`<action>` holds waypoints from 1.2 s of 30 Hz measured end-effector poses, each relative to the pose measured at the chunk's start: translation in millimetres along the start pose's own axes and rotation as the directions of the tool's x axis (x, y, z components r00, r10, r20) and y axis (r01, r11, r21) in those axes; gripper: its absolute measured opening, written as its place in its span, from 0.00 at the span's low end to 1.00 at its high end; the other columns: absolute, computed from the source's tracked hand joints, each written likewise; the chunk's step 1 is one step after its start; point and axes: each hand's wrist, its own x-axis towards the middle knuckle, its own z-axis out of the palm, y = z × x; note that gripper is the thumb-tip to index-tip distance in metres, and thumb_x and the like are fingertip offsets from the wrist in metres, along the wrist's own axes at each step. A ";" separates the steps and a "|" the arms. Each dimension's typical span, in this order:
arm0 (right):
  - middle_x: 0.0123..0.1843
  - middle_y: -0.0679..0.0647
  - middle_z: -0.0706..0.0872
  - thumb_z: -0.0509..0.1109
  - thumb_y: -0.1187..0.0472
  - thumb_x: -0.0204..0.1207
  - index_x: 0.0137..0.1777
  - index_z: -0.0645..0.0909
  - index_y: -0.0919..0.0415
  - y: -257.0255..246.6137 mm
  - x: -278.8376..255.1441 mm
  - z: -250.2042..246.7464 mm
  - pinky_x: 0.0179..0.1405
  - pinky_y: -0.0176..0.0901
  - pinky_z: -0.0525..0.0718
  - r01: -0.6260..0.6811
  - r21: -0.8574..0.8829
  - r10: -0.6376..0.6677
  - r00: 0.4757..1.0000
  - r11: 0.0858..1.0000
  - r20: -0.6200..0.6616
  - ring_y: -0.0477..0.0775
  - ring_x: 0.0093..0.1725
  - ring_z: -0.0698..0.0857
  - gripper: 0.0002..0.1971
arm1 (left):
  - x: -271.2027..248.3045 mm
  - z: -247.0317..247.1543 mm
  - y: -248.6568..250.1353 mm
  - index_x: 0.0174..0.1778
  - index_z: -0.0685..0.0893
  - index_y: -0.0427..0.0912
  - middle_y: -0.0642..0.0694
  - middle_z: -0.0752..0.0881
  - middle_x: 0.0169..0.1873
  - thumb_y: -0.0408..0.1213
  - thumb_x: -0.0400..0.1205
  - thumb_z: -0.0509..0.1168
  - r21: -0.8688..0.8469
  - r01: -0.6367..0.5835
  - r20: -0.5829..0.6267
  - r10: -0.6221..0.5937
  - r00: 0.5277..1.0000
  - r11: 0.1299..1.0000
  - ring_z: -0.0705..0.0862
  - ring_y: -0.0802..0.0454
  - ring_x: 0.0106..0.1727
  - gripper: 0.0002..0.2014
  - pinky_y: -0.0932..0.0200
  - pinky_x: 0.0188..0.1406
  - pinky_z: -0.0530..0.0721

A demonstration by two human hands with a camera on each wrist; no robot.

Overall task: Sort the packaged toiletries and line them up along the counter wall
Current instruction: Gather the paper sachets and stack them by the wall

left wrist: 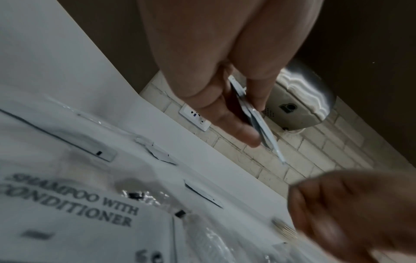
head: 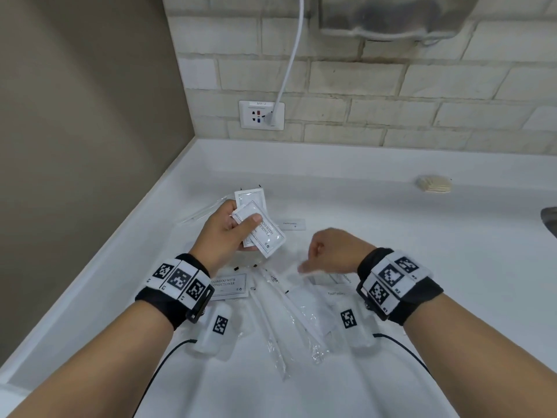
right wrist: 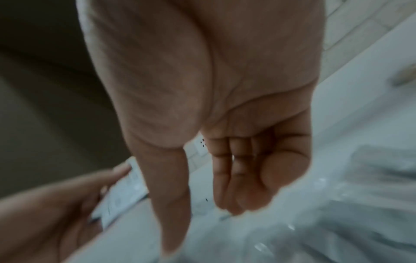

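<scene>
- Up above the counter (head: 391, 242), the left hand (head: 229, 229) pinches two flat white sachets (head: 259, 230), thumb across the top one and fingers beneath; the wrist view shows them edge-on between thumb and fingers (left wrist: 236, 128).
- The top sachet is a white rectangle with a thin dark border and dark print, turned slantwise; the second pokes out behind it toward the wall.
- The right hand (head: 328, 251) hangs over the loose pile, fingers loosely curled, its grip holding nothing; its fingertips (right wrist: 238, 204) are blurred just above clear wrapping.
- Lying on the counter under the left wrist is a white sachet printed "SHAMPOO WITH CONDITIONER" (head: 230, 286).
- Beside it lie long toothbrushes in clear plastic sleeves (head: 289, 312), crossing one another.
- Small white toothpaste packets (head: 294, 224) lie on the counter, one beyond the hands, others near the right wrist.
- A wall socket (head: 261, 114) with a white cable sits on the brick-pattern wall behind.
</scene>
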 end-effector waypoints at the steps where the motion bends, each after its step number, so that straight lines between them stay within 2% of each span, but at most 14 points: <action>1: 0.31 0.50 0.78 0.79 0.44 0.66 0.35 0.78 0.60 3.1 -1.6 7.9 0.31 0.38 0.73 -0.038 -0.094 0.046 0.995 0.995 0.084 0.51 0.31 0.76 0.20 | 0.0 -2.9 -0.4 0.66 0.77 0.38 0.36 0.90 0.52 0.34 0.83 0.67 0.000 0.003 -0.015 -0.003 1.000 1.000 0.91 0.41 0.52 0.15 0.44 0.46 0.92; 4: 0.24 0.48 0.70 0.81 0.47 0.64 0.26 0.66 0.56 7.8 0.5 28.7 0.25 0.36 0.68 -0.086 -0.139 0.108 0.981 0.986 0.158 0.49 0.23 0.68 0.26 | -1.4 -6.9 -1.1 0.62 0.79 0.42 0.37 0.90 0.50 0.34 0.83 0.67 -0.004 0.010 -0.028 -0.010 1.000 1.000 0.91 0.42 0.50 0.12 0.45 0.45 0.92; 6: 0.24 0.50 0.70 0.80 0.52 0.67 0.26 0.68 0.59 6.2 5.4 30.5 0.26 0.36 0.68 -0.037 -0.138 0.061 0.983 0.990 0.175 0.51 0.25 0.69 0.23 | -3.9 -6.7 -1.8 0.57 0.80 0.45 0.39 0.90 0.48 0.33 0.83 0.68 0.010 0.013 -0.024 -0.013 1.000 1.000 0.91 0.43 0.48 0.08 0.48 0.42 0.92; 8: 0.30 0.50 0.75 0.78 0.56 0.69 0.35 0.75 0.60 3.3 8.0 25.4 0.30 0.36 0.69 -0.004 -0.103 0.020 0.986 0.995 0.164 0.51 0.32 0.73 0.15 | -6.0 -6.5 -3.3 0.55 0.80 0.46 0.39 0.91 0.47 0.33 0.83 0.68 0.023 0.018 -0.018 -0.018 1.000 1.000 0.92 0.45 0.46 0.07 0.48 0.41 0.92; 11: 0.36 0.47 0.78 0.79 0.58 0.70 0.41 0.77 0.56 2.3 9.1 9.8 0.32 0.36 0.72 0.062 0.108 -0.062 0.998 0.992 -0.006 0.46 0.32 0.76 0.11 | -8.0 -7.9 -6.6 0.56 0.81 0.44 0.36 0.91 0.47 0.33 0.83 0.68 0.027 0.033 -0.030 -0.032 0.999 0.999 0.92 0.44 0.47 0.07 0.47 0.41 0.92; 15: 0.46 0.51 0.83 0.73 0.64 0.76 0.42 0.76 0.57 -3.8 6.2 -13.2 0.31 0.41 0.81 0.267 0.408 -0.183 0.955 0.873 -0.234 0.52 0.30 0.88 0.08 | -9.8 -8.1 -11.9 0.57 0.80 0.40 0.34 0.91 0.47 0.34 0.82 0.69 0.059 0.075 -0.046 -0.072 0.996 0.995 0.92 0.44 0.44 0.09 0.48 0.38 0.91; 18: 0.54 0.49 0.88 0.72 0.74 0.72 0.46 0.81 0.60 -8.4 4.2 -18.0 0.56 0.46 0.87 0.384 0.458 -0.257 0.913 0.802 -0.316 0.55 0.52 0.91 0.09 | -10.3 -5.8 -12.5 0.56 0.80 0.38 0.33 0.91 0.45 0.34 0.82 0.69 0.057 0.094 -0.026 -0.093 0.995 0.994 0.91 0.42 0.43 0.09 0.55 0.31 0.88; 22: 0.60 0.53 0.89 0.77 0.73 0.68 0.56 0.85 0.61 -8.5 0.9 -8.9 0.66 0.41 0.83 0.386 0.532 -0.314 0.923 0.754 -0.224 0.51 0.58 0.89 0.17 | -9.0 -4.3 -10.3 0.58 0.80 0.39 0.33 0.91 0.46 0.33 0.82 0.69 0.047 0.097 -0.021 -0.096 0.995 0.994 0.92 0.44 0.42 0.10 0.54 0.31 0.89; 24: 0.58 0.52 0.90 0.78 0.70 0.70 0.54 0.86 0.60 -8.5 3.1 -3.8 0.60 0.42 0.85 0.393 0.551 -0.296 0.919 0.736 -0.260 0.55 0.52 0.90 0.13 | -9.0 -4.9 -9.5 0.59 0.80 0.39 0.33 0.91 0.46 0.33 0.82 0.69 0.040 0.091 -0.023 -0.090 0.996 0.995 0.93 0.42 0.44 0.11 0.51 0.34 0.90; 26: 0.56 0.52 0.89 0.76 0.73 0.71 0.52 0.83 0.59 -7.6 7.0 -0.4 0.49 0.37 0.84 0.410 0.560 -0.286 0.910 0.720 -0.299 0.47 0.43 0.88 0.13 | -10.3 -5.0 -9.1 0.59 0.80 0.40 0.34 0.92 0.45 0.34 0.82 0.69 0.043 0.093 -0.019 -0.093 0.996 0.995 0.93 0.43 0.44 0.11 0.52 0.34 0.90; 28: 0.59 0.51 0.84 0.75 0.75 0.69 0.53 0.77 0.55 -7.3 10.1 1.6 0.42 0.31 0.79 0.409 0.546 -0.287 0.910 0.731 -0.297 0.40 0.38 0.84 0.18 | -12.3 -4.5 -8.3 0.60 0.80 0.39 0.35 0.92 0.45 0.33 0.82 0.69 0.047 0.099 -0.012 -0.098 0.995 0.994 0.93 0.44 0.43 0.11 0.54 0.34 0.90; 30: 0.62 0.48 0.80 0.76 0.75 0.68 0.57 0.73 0.52 -8.0 12.0 2.7 0.37 0.32 0.79 0.385 0.560 -0.269 0.921 0.733 -0.281 0.47 0.37 0.84 0.25 | -14.1 -4.3 -8.2 0.60 0.80 0.39 0.35 0.92 0.45 0.34 0.82 0.69 0.051 0.108 -0.015 -0.108 0.994 0.993 0.93 0.45 0.43 0.11 0.55 0.35 0.91; 33: 0.60 0.49 0.81 0.78 0.75 0.66 0.62 0.70 0.54 -12.3 16.6 3.0 0.36 0.35 0.84 0.318 0.595 -0.183 0.943 0.738 -0.277 0.45 0.36 0.84 0.30 | -16.7 -8.3 -9.8 0.60 0.80 0.38 0.35 0.92 0.46 0.34 0.82 0.69 0.051 0.120 -0.032 -0.119 0.992 0.991 0.92 0.42 0.45 0.11 0.45 0.43 0.92; 36: 0.46 0.51 0.85 0.78 0.76 0.65 0.56 0.77 0.60 -15.8 24.4 1.7 0.37 0.33 0.83 0.314 0.606 -0.128 0.935 0.731 -0.330 0.44 0.35 0.83 0.23 | -19.5 -18.6 -11.2 0.60 0.80 0.37 0.32 0.91 0.46 0.33 0.82 0.70 0.054 0.111 -0.070 -0.107 0.992 0.992 0.92 0.37 0.48 0.12 0.39 0.45 0.91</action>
